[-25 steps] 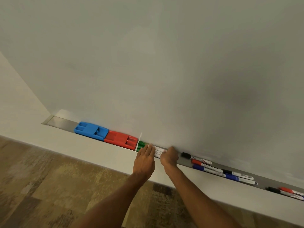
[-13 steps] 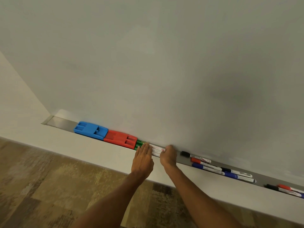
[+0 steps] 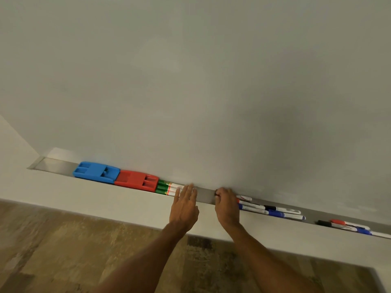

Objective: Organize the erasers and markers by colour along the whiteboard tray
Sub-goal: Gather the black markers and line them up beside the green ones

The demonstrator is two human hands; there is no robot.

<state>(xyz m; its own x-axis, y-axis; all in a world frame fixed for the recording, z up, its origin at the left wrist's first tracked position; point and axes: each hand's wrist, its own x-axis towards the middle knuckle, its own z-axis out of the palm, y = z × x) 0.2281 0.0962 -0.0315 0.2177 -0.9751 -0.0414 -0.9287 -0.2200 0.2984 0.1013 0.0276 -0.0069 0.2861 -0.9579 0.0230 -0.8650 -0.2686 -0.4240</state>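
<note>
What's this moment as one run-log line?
stage: sorting markers | left hand: fingers straight, at green markers | right hand: curled on black marker | blue eraser, red eraser: end to end, tray left

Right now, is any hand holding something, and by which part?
The right hand pinches a black marker at its capped end. The left hand holds nothing; its straight fingers rest on the green markers.

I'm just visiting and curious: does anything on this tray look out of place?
Yes. Beyond the right hand, red, blue and black markers lie mixed in two loose clusters, unlike the green markers packed neatly against the red eraser.
</note>
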